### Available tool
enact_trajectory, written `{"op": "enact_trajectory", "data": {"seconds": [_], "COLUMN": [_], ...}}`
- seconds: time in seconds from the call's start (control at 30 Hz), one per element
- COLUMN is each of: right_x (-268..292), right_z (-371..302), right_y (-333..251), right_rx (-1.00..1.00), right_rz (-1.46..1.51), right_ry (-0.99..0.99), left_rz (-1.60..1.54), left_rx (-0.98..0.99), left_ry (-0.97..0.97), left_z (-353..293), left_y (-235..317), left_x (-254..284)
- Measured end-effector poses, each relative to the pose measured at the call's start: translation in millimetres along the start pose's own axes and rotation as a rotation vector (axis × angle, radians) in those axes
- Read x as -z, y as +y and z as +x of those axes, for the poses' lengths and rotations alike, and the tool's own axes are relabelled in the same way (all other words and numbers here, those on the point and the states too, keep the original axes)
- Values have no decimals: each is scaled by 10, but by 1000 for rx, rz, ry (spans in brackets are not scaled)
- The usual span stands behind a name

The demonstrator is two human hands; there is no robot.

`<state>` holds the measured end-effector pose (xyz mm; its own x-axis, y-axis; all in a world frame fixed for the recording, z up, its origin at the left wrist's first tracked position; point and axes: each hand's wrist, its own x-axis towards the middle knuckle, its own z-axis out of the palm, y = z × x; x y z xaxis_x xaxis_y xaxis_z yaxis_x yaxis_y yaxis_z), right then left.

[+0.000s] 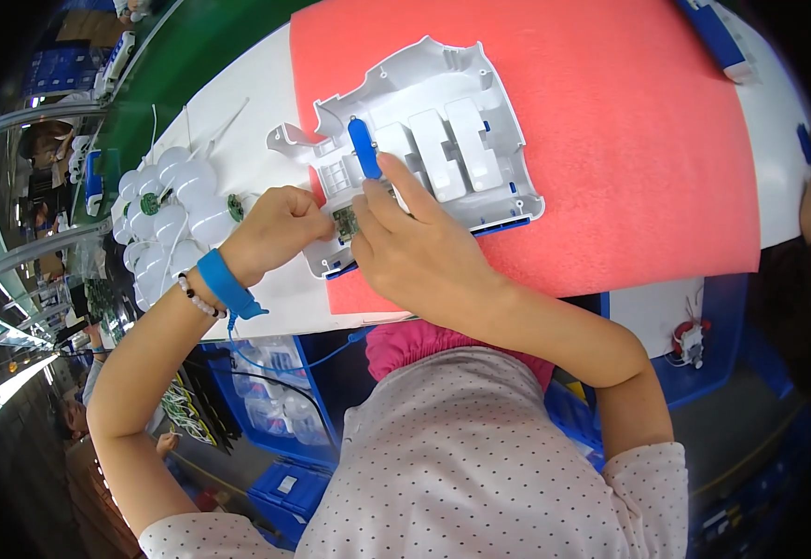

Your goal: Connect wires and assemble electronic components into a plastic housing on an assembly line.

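Observation:
A white plastic housing shell [475, 79] lies open side up, with raised white blocks [433, 149] and a long blue piece [364, 147] inside. At its lower left corner sits a small green circuit board [345, 224]. My left hand [280, 228] is closed at the left of the board, fingertips pinched together; what is between them is hidden. From the right my right hand [424, 252] reaches over the shell, its index finger pointing up beside the blue piece. Its other fingers are curled close to the board, and anything in them is covered.
Under the shell spreads a pink foam sheet [629, 158] on the white table [266, 84]. Several white rounded parts with wires [186, 200] are heaped on the left. A blue and white part [718, 42] lies at the far right. Blue bins [280, 438] stand below the table edge.

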<state>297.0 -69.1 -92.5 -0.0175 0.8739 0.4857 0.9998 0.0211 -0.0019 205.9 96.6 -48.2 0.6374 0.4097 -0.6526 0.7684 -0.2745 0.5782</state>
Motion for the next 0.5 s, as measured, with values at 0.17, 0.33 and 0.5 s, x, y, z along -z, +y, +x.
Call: {"op": "enact_trajectory", "data": {"seconds": [0.17,0.33,0.5], "right_x": [8,-1,15], "right_z": [1,-3,14], "right_y": [2,9,1], "right_rx": [-7,-3,-7], "right_rz": [27,5,53], "right_ry": [-9,-12,-38], "left_rz": [98,78,54], "left_rx": [60,117,51], "left_ry": [-74,-72,-42], "left_z": [34,24,29], "left_y": [120,194,40], "left_x": [33,16,18]}}
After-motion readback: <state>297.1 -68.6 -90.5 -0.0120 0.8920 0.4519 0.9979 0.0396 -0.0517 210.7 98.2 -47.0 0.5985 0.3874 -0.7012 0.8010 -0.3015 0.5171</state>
